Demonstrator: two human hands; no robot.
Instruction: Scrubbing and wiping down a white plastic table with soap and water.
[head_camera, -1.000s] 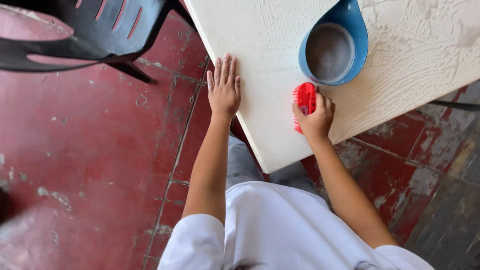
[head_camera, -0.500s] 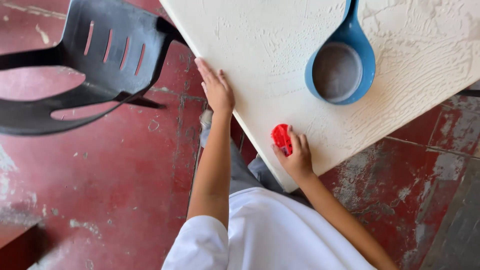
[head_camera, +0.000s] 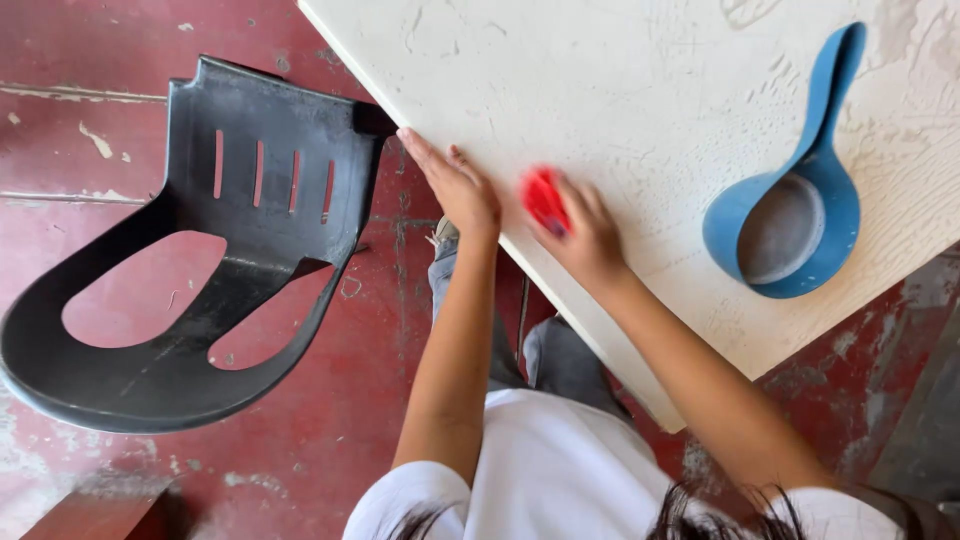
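- From my remote view, the biggest change is the framing: the wide, cream-white table with a rough textured top (head_camera: 640, 110) now fills the upper right. Its near edge runs diagonally down to the right, and more of its surface shows than half a second ago.
- The black moulded plastic chair with slotted back (head_camera: 200, 290) has come fully into sight on the red, worn floor (head_camera: 300, 460) to the left. A second ago only its lower part showed at the top corner.
- The blue plastic dipper with a long handle and grey inside (head_camera: 790, 225) lies on the table to the right, well apart from the hands. It does not look touched across the three pictures.
- My right hand (head_camera: 590, 240) has travelled along the table edge towards the left hand. It is blurred with motion and closed around the small red scrubbing pad (head_camera: 545, 198), pressing it on the tabletop just inside the edge. I judge the rubbing has moved to a fresh patch.
- My left hand (head_camera: 455, 185) lies flat with fingers stretched out, holding nothing, braced on the table edge near the chair. Earlier it sat further from the right hand; now the two are near, not touching.
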